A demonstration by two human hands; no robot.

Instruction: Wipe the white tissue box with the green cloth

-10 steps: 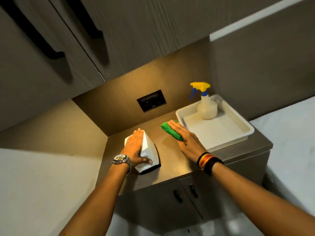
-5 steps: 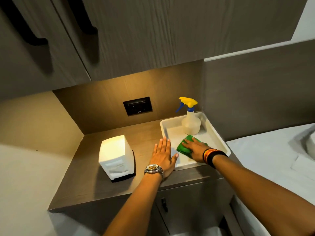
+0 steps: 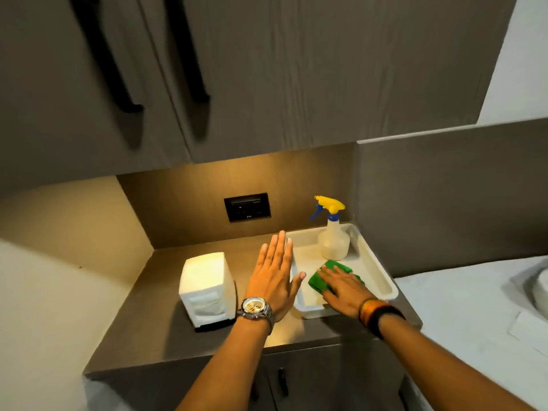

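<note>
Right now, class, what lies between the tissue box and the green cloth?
In the head view, the open left hand lies flat between the tissue box and the cloth, by the tray's rim.

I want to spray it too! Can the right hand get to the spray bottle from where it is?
Probably yes. The right hand lies flat on the green cloth inside the white tray, and the spray bottle stands just beyond it in the same tray, with nothing between them.

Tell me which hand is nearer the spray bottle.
Right. The right hand lies on the green cloth in the tray, just in front of the spray bottle; the left hand is outside the tray's left edge.
</note>
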